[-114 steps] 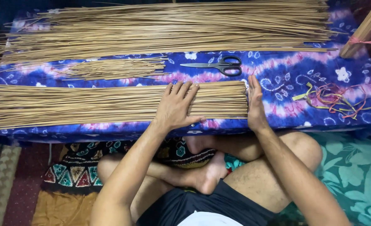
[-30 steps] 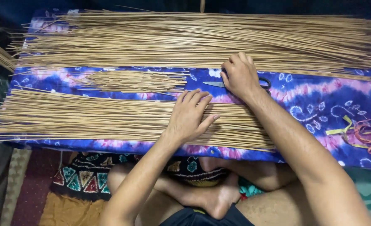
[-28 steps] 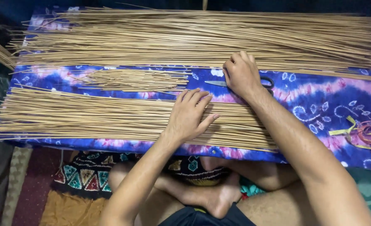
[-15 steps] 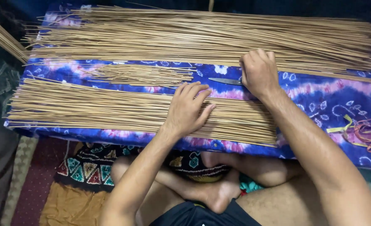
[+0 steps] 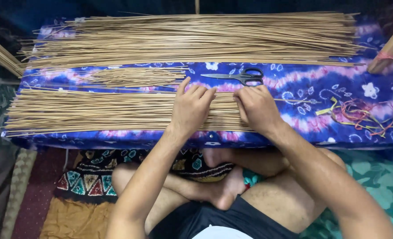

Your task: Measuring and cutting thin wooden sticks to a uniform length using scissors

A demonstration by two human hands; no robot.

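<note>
A low desk draped in blue-and-pink tie-dye cloth fills the head view, and the near bundle of thin tan sticks lies right under both hands, its long axis running left to right across the person's lap. The left hand presses flat with fingers spread, the right hand lies with fingers curled at the bundle's right end, neither gripping anything. Beyond sit a small stick pile, black-handled scissors, the far stick heap, with coloured rubber bands off right; no labels or packages show.
</note>
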